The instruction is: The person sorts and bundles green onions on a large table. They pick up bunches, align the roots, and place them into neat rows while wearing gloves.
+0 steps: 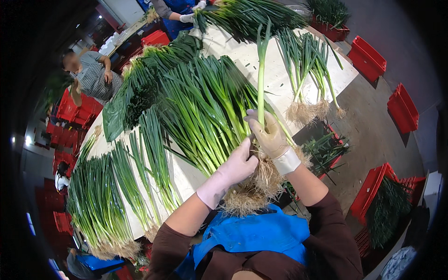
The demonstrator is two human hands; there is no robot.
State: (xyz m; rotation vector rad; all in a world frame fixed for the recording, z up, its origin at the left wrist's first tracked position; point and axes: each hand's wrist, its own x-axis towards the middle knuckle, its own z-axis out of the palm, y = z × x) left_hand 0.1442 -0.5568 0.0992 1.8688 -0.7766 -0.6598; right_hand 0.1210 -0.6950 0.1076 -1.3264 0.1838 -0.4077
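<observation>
Both my hands are in pale rubber gloves above the near edge of a light table (185, 182). My right hand (267, 134) is closed round the lower stem of one leek-like green onion (261, 84), whose leaves point away from me. Beside it, my left hand (241, 162) has its fingers curled at the root end of the stalks; what lies between them is hidden. A large heap of green onions (206, 122) spreads beyond my hands, and its tangled pale roots (250, 199) hang over the edge near my blue apron (255, 232).
More green onions lie at the left (101, 203) and far right (308, 63). A gloved co-worker's hand (187, 18) touches a far pile. Another person (96, 73) stands at the left. Red crates (367, 59) are on the floor at the right; one near crate (374, 192) holds greens.
</observation>
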